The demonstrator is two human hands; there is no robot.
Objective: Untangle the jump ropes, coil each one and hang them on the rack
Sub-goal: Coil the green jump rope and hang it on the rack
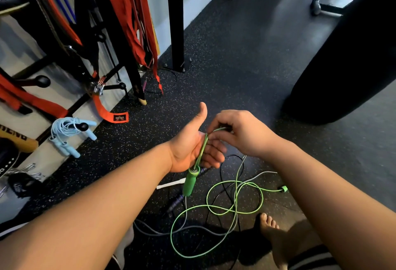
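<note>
The left hand point(192, 151) is held palm up, thumb raised and fingers relaxed, with the thin bright-green jump rope cord point(202, 148) lying across the palm. The green foam handle point(190, 180) hangs just below the hand's heel. The right hand point(240, 132) pinches the same cord beside the left fingertips. Loose green loops lie on the speckled black rubber floor point(235, 66), crossing a thin grey cord point(267, 173) and what seems to be a black one. A coiled pale-blue jump rope point(68, 128) hangs on a black rack peg point(82, 127).

Green jump rope point(216, 207): far handle point(284, 188) mostly hidden behind right forearm point(321, 184).
Purple handle point(175, 203): midsection covered by green handle point(189, 181).
Punching bag point(353, 55): cut by top and right edges.
Rack point(41, 81): cut at left; lettering unreadable.
</note>
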